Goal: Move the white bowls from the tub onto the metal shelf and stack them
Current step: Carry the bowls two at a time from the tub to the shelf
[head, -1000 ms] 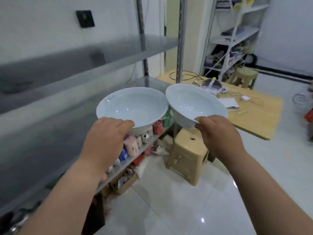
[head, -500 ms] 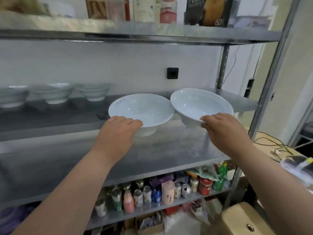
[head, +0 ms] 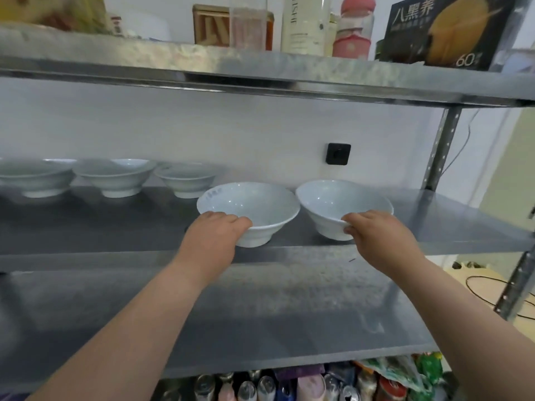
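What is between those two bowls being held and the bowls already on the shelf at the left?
Nothing visible. The left hand and right hand each hold a white bowl on the metal shelf; only bare shelf separates them from the stacked bowls.

Counted two hands [head: 212, 237], each gripping one white bowl [head: 249, 208]; three more bowl stacks [head: 114, 176] along the metal shelf's [head: 434, 227] back edge.

Glossy white glazed bowls [head: 249, 209]; dull, mottled metal shelf [head: 434, 227]; matt black wall socket [head: 337, 153].
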{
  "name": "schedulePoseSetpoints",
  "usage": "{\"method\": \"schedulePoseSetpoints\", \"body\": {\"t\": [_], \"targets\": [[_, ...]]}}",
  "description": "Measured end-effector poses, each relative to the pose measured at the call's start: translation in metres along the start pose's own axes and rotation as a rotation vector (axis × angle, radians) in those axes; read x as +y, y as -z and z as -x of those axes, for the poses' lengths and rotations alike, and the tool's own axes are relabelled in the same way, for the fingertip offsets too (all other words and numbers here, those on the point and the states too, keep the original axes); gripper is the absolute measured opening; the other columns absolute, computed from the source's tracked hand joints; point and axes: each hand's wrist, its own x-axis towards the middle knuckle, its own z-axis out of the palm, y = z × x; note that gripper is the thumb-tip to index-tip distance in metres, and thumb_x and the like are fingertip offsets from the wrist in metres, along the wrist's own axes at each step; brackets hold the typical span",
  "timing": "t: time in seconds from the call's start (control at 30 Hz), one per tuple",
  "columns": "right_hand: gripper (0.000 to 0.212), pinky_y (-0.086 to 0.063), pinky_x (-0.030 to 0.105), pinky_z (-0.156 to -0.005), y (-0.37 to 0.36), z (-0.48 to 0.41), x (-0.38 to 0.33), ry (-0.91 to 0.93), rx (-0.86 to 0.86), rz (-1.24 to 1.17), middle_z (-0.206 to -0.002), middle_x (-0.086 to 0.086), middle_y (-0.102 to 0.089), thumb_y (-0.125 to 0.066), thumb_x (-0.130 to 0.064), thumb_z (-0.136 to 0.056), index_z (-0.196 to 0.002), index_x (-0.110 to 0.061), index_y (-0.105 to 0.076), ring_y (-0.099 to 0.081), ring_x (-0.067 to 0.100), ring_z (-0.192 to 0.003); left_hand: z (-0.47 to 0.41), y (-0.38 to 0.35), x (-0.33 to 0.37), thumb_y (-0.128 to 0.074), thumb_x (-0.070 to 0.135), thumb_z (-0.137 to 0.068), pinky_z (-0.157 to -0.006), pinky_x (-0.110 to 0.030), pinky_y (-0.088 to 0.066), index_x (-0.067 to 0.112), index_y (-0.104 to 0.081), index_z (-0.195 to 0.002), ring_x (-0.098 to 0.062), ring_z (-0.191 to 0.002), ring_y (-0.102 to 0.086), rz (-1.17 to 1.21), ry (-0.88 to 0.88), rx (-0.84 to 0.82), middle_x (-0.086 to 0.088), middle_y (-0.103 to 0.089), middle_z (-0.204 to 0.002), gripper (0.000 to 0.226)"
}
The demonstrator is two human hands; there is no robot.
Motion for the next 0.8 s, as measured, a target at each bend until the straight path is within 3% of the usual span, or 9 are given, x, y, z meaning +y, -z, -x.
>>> {"method": "schedulePoseSetpoints", "body": {"t": [0.1, 0.17, 0.27, 0.5, 0.8], "targets": [[0.015, -0.054, 0.037, -0.066, -0.023, -0.024, 0.016, -0.04, -0.058, 0.051, -0.089, -0.002, -0.069, -0.055, -0.023, -0.097, -0.107, -0.023, -0.065, -0.06, 0.024, -0.086, -0.028, -0.02, -0.01, -0.064, -0.011, -0.041, -0.055, -0.025, -0.027, 0.017, -0.063, -0.079, -0.025, -0.05, -0.048, -0.017, -0.004, 0.02, 0.004, -0.052, -0.055, 0.047], [0.015, -0.054, 0.037, -0.066, -0.038, -0.038, 0.024, -0.065, -0.099, 0.052, -0.088, -0.001, -0.066, -0.051, -0.025, -0.099, -0.108, -0.022, -0.063, -0.057, 0.024, -0.086, -0.045, -0.036, -0.014, -0.058, -0.01, -0.055, -0.062, -0.029, -0.029, 0.017, -0.06, -0.088, -0.025, -0.06, -0.049, 0.026, -0.01, 0.005, 0.003, -0.054, -0.065, 0.043], [0.022, -0.051, 0.036, -0.075, -0.052, -0.062, 0.036, -0.101, -0.209, 0.039, -0.102, 0.001, -0.066, -0.041, -0.03, -0.103, -0.117, -0.023, -0.057, -0.057, 0.024, -0.098, -0.073, -0.058, -0.018, -0.047, -0.008, -0.069, -0.066, -0.034, -0.031, 0.017, -0.056, -0.093, -0.027, -0.069, -0.052, 0.06, 0.005, -0.013, 0.002, -0.053, -0.072, 0.036], [0.013, -0.046, 0.037, -0.078, -0.102, -0.119, 0.07, 0.005, -0.199, -0.004, -0.1, 0.006, -0.067, -0.051, -0.02, -0.098, -0.107, -0.017, -0.059, -0.06, 0.028, -0.093, -0.141, -0.103, -0.019, -0.047, -0.001, -0.079, -0.079, -0.037, -0.037, 0.016, -0.052, -0.115, -0.028, -0.093, -0.057, -0.045, 0.08, -0.176, -0.003, -0.061, -0.102, 0.04], [0.021, -0.046, 0.041, -0.085, -0.152, -0.182, 0.098, 0.092, -0.206, -0.033, -0.108, 0.007, -0.065, -0.046, -0.022, -0.097, -0.116, -0.016, -0.055, -0.06, 0.032, -0.102, -0.189, -0.143, -0.031, -0.049, 0.005, -0.086, -0.083, -0.037, -0.036, 0.012, -0.048, -0.122, -0.032, -0.105, -0.056, -0.193, 0.16, -0.281, -0.009, -0.059, -0.116, 0.037]]}}
